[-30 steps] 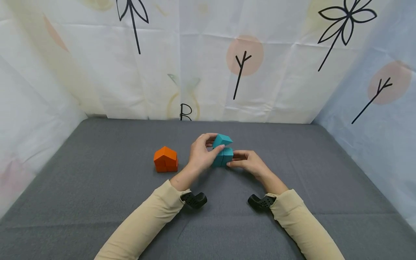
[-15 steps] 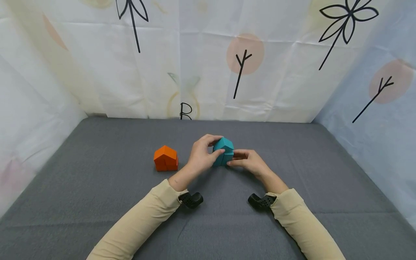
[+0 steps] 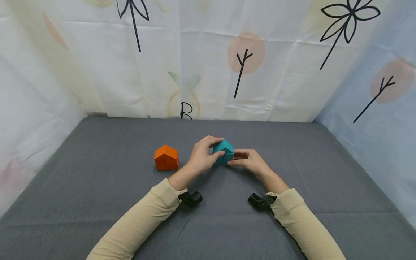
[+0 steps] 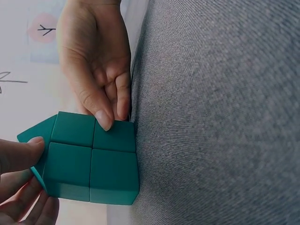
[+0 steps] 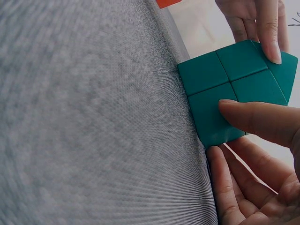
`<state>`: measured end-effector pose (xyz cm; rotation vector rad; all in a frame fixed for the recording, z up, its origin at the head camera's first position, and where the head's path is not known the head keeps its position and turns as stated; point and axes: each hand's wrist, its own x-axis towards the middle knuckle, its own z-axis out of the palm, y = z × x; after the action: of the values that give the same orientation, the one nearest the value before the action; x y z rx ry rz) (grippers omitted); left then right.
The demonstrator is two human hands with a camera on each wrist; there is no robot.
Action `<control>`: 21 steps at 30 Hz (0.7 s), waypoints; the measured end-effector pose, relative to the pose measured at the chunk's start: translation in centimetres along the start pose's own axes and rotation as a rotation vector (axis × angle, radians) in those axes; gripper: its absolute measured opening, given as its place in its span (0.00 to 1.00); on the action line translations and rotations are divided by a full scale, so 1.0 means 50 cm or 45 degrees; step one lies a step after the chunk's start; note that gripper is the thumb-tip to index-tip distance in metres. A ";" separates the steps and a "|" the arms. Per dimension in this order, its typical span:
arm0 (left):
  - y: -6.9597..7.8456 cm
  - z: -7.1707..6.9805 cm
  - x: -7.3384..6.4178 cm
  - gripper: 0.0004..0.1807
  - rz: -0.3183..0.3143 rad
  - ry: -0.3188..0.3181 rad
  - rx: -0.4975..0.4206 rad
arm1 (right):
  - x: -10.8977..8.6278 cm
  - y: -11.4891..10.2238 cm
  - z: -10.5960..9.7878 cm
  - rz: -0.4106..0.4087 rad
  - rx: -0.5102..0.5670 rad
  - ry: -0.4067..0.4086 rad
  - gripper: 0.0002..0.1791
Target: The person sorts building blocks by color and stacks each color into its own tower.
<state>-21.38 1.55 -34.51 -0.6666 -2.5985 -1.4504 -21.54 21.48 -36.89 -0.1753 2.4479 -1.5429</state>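
A teal block house stands on the grey cloth in the middle. Its base is a stack of teal cubes (image 4: 115,173), and a teal triangular prism (image 3: 225,145) lies on top like a roof. My left hand (image 3: 202,155) pinches the prism between thumb and fingers from the left side. From the right, my right hand (image 3: 250,162) holds the base, its thumb (image 5: 255,117) on the front face and its fingers round the side and back. In both wrist views the prism sits right against the upper cubes.
To the left of my left hand, an orange block house (image 3: 166,159) with a peaked top stands on the grey cloth (image 3: 97,202). A white printed curtain (image 3: 208,72) hangs behind and at both sides. Black wrist devices (image 3: 191,199) sit at both cuffs.
My left hand has lowered the prism from a tilted position above the cubes until it lies level on top of them. The right hand and the orange blocks have stayed in place.
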 end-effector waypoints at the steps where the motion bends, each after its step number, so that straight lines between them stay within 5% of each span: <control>1: 0.000 0.000 0.000 0.22 -0.002 -0.006 0.004 | 0.000 0.000 0.000 -0.004 -0.007 -0.002 0.28; 21: 0.000 -0.002 -0.001 0.27 -0.002 -0.089 0.064 | 0.000 0.003 -0.001 -0.022 -0.016 0.001 0.28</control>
<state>-21.35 1.45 -34.44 -0.7219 -2.6782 -1.3817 -21.54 21.59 -37.00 -0.1988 2.4633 -1.5349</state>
